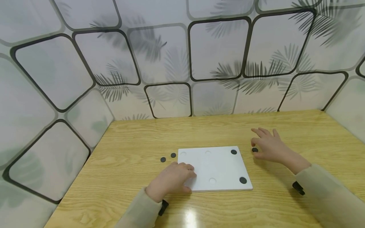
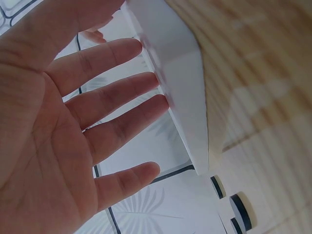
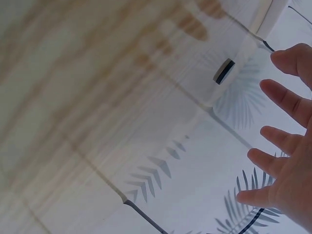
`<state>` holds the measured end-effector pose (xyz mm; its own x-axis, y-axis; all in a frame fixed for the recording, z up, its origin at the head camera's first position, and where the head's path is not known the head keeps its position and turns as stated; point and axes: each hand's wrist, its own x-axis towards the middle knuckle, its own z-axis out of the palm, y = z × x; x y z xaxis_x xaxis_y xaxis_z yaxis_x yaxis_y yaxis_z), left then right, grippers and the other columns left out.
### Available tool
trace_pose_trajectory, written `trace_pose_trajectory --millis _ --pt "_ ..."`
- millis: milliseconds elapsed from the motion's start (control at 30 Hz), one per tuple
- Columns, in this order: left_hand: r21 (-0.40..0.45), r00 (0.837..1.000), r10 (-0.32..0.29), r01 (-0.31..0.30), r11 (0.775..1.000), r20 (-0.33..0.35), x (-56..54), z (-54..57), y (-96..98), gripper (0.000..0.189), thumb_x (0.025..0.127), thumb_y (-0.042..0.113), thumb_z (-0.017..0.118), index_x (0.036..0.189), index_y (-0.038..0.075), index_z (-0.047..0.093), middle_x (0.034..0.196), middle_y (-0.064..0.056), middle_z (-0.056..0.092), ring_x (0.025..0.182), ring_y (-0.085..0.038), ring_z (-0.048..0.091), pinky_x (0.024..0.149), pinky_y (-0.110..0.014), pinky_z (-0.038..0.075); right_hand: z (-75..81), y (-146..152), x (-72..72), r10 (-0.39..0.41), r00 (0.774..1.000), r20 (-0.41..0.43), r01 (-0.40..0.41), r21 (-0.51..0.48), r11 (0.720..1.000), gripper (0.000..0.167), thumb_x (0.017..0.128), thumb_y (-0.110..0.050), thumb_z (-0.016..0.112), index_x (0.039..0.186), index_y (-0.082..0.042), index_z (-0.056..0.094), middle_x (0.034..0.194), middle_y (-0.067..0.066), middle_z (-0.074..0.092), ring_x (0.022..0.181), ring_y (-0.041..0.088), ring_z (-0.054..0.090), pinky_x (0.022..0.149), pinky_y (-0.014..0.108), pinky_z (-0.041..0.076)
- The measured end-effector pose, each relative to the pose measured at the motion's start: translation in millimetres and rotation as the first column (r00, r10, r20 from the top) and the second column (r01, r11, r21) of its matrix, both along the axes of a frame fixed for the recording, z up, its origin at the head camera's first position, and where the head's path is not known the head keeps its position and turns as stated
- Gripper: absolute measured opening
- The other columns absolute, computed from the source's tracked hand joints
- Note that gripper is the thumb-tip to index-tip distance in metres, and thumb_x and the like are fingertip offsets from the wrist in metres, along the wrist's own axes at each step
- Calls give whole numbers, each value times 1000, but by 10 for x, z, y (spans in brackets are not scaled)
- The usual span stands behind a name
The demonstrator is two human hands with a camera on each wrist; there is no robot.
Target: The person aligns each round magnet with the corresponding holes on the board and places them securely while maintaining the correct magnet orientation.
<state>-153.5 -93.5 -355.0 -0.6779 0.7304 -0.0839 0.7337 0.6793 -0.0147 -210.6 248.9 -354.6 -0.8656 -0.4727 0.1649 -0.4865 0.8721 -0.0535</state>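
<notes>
A white rectangular board [image 1: 216, 164] with shallow round recesses lies on the table. Two black discs, a far one [image 1: 233, 152] and a near one [image 1: 243, 180], sit at its right corners. My left hand [image 1: 177, 178] is at the board's left end; in the left wrist view its fingertips [image 2: 161, 101] touch the board, fingers spread and fairly straight. To the board's right, my right hand [image 1: 269, 147] hovers around a loose black disc [image 1: 255, 149]. The right wrist view shows that disc [image 3: 224, 71] on the table, apart from the spread fingers [image 3: 285, 102].
Two more black discs [image 1: 163, 159] [image 1: 173, 155] lie left of the board. The wooden table [image 1: 137, 136] meets a patterned wall covering [image 1: 171, 98] at the back and left. A bright light reflection shows on the table near the front.
</notes>
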Motion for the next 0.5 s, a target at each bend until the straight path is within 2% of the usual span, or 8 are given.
trace_pose_trajectory --millis 300,500 --pt "-1 1000 -2 2 1000 0 5 -1 -3 40 67 35 74 104 21 66 112 4 57 99 -13 53 79 -32 42 -30 10 -88 6 1000 -25 -6 15 1000 15 68 -20 69 74 -16 56 126 27 37 114 46 30 80 72 13" --pt "2 1000 -6 6 1000 -4 2 -6 -5 40 67 35 74 103 21 66 112 4 57 98 -13 53 78 -32 42 -39 15 -142 -14 1000 18 13 24 1000 13 69 -19 68 75 -16 57 127 27 36 114 46 29 81 73 12"
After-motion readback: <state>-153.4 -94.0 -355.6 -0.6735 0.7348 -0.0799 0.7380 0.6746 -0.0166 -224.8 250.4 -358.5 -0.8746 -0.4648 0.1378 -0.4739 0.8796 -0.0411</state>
